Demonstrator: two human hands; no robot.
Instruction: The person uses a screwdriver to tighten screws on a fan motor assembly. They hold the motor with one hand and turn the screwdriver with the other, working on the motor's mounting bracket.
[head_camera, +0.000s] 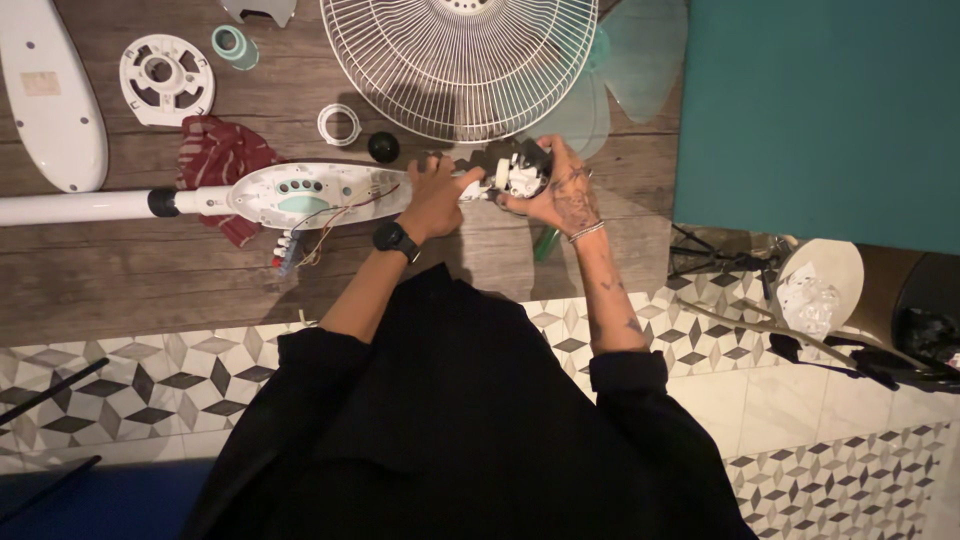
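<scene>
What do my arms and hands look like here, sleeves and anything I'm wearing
Both arms wear black sleeves pushed up to the elbows. The left hand has a black watch at the wrist. The right hand carries dark tattoo markings, continuing up the forearm, and a thin silver bracelet.

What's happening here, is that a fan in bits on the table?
Yes, a person is at a wooden table with a stand fan taken apart. Both hands hold the motor unit: the right hand cups it and the left hand grips its near end. Around them lie the wire grille, the control panel with loose wires, a white ring, a black knob and a red cloth.
</scene>
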